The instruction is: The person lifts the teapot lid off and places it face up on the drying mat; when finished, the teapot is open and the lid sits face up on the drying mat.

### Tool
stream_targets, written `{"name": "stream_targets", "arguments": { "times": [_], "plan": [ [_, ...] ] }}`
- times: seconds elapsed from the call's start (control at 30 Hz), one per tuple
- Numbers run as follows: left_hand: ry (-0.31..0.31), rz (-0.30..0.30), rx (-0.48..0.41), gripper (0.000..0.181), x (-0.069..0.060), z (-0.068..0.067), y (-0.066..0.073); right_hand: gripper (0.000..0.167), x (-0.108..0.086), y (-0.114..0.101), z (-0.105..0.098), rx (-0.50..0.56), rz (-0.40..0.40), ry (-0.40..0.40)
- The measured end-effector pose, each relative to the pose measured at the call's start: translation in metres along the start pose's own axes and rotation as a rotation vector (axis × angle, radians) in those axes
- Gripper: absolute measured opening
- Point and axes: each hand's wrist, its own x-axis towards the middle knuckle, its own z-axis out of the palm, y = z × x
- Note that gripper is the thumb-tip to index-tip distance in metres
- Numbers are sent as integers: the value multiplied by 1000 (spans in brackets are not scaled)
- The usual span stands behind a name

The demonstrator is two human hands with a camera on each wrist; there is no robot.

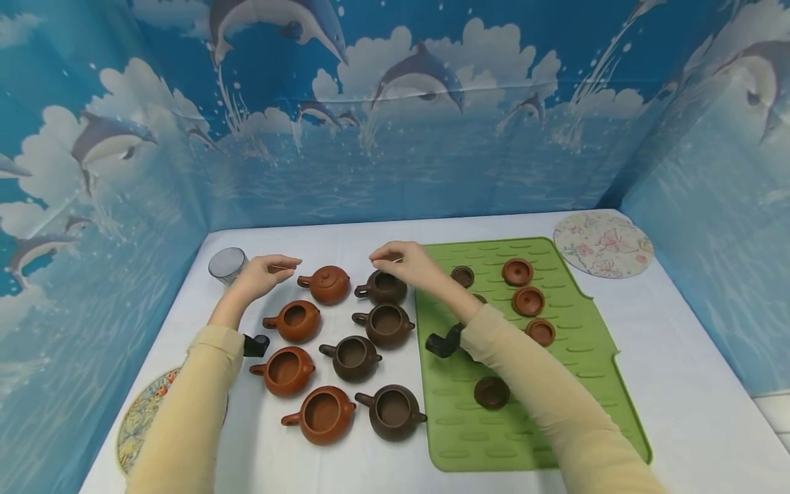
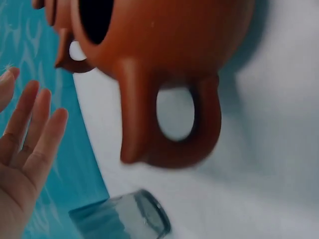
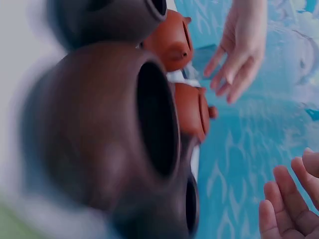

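Note:
In the head view my left hand (image 1: 262, 276) hovers near a lidded reddish-brown teapot (image 1: 330, 285), its fingers loosely bent with nothing between them. The left wrist view shows its palm and separated fingers (image 2: 44, 142) beside a lidless reddish teapot (image 2: 164, 45). My right hand (image 1: 412, 265) is raised over a dark brown lidless teapot (image 1: 384, 291), holding nothing. Other lidless teapots stand in two columns, reddish (image 1: 286, 370) on the left and dark (image 1: 354, 358) on the right. A green mat (image 1: 450, 439) carries reddish lids (image 1: 517, 272) and dark lids (image 1: 492, 392).
A clear glass (image 1: 227, 264) stands at the back left, beside my left hand. A patterned round mat (image 1: 138, 425) lies under my left forearm. At the back right is a floral round mat (image 1: 603, 245). Dolphin-print curtains (image 1: 420, 171) border the white table.

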Motion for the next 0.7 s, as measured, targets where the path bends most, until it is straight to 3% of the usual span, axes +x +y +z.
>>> {"name": "stream_targets", "arguments": {
  "times": [0.2,0.4,0.7],
  "plan": [
    [-49,4,71,38,15,8,4,23,36,-18,37,-30,28,-65],
    [-83,-26,98,37,20,18,10,26,56,-25,64,-78,82,-103],
    [-36,-31,89,34,24,28,10,29,66,-29,94,-219,109,-94]
  ]
}}
